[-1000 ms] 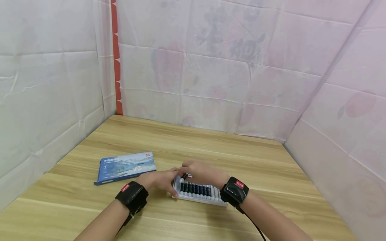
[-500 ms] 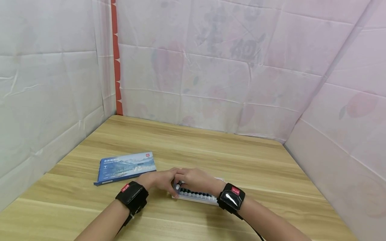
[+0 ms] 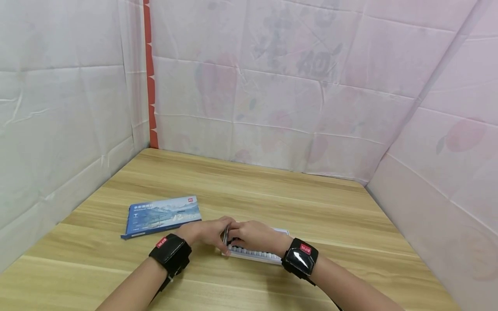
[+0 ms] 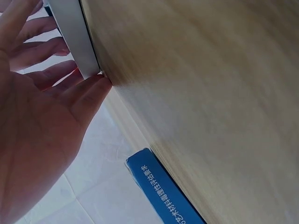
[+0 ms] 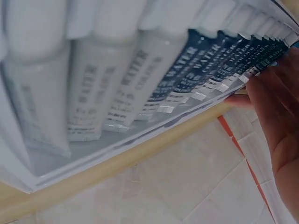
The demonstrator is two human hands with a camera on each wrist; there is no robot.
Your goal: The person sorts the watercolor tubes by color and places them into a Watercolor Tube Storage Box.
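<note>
My left hand holds the left end of a shallow white tray, thumb at the front edge and fingers behind. In the left wrist view its fingers wrap the tray's pale end wall. A row of watercolour paint tubes with white caps lies in the tray, some dark-labelled, some white. My right hand reaches over them, its curled fingers down inside the left end on a dark paint tube. That tube is mostly hidden by the fingers; in the right wrist view the hand is at the row's far end.
A blue box with a mountain picture lies flat left of the tray, close to my left wrist. The wooden table reaches back to hanging pale sheets on three sides.
My right hand has moved left and toward me, lowering the paint tube into the tray's left end; the tube showed more clearly before. My left hand has stayed in place.
</note>
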